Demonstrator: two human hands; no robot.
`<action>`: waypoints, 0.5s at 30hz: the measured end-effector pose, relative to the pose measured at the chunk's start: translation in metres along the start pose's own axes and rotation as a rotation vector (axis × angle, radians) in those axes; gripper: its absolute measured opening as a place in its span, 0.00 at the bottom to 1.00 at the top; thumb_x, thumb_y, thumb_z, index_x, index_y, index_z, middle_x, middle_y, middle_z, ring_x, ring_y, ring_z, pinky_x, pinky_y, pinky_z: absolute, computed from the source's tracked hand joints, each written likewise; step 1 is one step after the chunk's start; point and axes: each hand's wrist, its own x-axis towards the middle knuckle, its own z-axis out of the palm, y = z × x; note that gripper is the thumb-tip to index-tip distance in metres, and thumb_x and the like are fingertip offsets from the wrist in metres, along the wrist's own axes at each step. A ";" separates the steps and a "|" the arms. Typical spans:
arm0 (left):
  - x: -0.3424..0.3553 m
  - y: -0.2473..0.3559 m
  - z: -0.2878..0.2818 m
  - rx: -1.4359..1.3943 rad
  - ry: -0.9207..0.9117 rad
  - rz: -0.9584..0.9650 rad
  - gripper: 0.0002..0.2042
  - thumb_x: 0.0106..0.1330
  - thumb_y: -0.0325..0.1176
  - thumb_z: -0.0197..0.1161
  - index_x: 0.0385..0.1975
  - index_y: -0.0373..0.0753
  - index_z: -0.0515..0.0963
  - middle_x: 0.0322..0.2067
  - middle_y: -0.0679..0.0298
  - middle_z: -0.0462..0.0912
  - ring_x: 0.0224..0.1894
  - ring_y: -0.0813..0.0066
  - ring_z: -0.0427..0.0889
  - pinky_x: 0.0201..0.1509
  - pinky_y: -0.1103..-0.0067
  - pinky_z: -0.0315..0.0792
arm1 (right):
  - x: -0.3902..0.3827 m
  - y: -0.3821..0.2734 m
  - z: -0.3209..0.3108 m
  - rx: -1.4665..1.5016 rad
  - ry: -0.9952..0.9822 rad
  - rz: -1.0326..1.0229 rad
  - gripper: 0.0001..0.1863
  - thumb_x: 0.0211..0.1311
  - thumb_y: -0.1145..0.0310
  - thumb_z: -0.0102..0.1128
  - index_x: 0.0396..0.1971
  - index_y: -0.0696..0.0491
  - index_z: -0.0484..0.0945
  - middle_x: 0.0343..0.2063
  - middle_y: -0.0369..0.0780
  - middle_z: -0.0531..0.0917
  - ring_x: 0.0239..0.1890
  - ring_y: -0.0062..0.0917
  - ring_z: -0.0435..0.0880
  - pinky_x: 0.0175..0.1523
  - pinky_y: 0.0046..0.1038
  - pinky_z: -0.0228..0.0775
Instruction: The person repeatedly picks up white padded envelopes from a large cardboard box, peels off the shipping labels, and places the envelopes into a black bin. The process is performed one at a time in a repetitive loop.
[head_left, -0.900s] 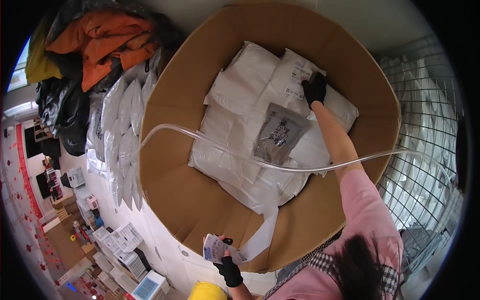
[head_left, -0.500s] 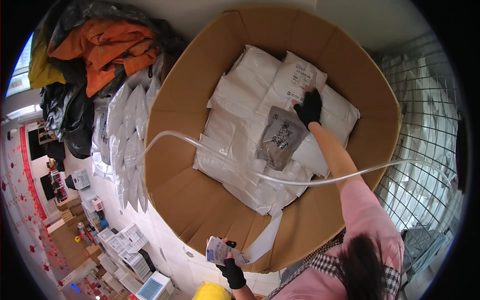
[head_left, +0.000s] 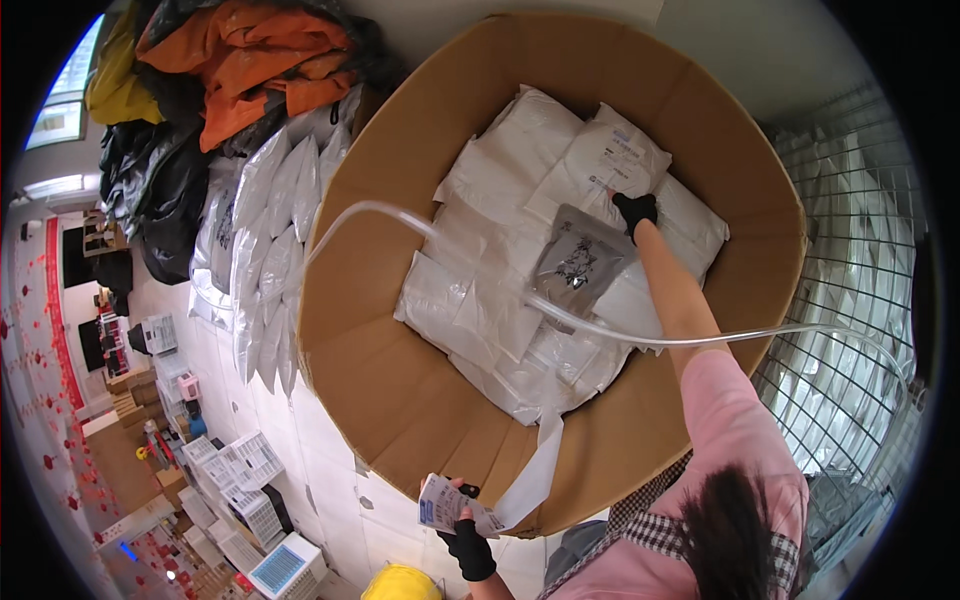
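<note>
White label strip (head_left: 443,505), printed in blue and dark characters: left hand (head_left: 467,541) is gripping it beside the carton's (head_left: 385,390) rim. Labelled white bag (head_left: 606,153): lying inside the carton; right hand (head_left: 636,212) is sitting at its near edge, grip unclear.

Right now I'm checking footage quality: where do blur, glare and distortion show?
In the head view: the clear plastic tube blurs near its left bend; glossy white plastic pouches at left catch glare; the grey wire mesh bows; print on the white paper label strip is unreadable.

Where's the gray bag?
The gray bag lies right of centre in the head view, on white bags in the cardboard box, beside the right hand.
</note>
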 end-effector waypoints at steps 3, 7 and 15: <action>-0.005 0.001 -0.003 -0.007 -0.004 0.016 0.32 0.49 0.24 0.52 0.59 0.38 0.55 0.43 0.54 0.74 0.40 0.65 0.75 0.47 0.73 0.70 | 0.020 0.008 -0.007 0.596 -0.414 0.001 0.35 0.37 0.63 0.72 0.47 0.61 0.69 0.42 0.45 0.76 0.43 0.35 0.76 0.45 0.31 0.69; -0.029 0.002 -0.020 -0.016 0.041 0.027 0.32 0.49 0.25 0.53 0.59 0.37 0.55 0.43 0.54 0.74 0.40 0.64 0.75 0.47 0.73 0.70 | -0.018 -0.034 -0.036 0.967 -0.645 -0.150 0.23 0.44 0.72 0.65 0.44 0.58 0.72 0.37 0.42 0.78 0.38 0.30 0.78 0.43 0.31 0.72; -0.093 0.047 -0.038 -0.325 -0.032 0.071 0.37 0.48 0.29 0.58 0.61 0.37 0.52 0.44 0.53 0.74 0.42 0.65 0.75 0.48 0.73 0.68 | -0.190 -0.045 -0.105 0.992 -1.105 -0.187 0.25 0.49 0.69 0.59 0.49 0.61 0.68 0.42 0.44 0.77 0.43 0.31 0.77 0.50 0.30 0.71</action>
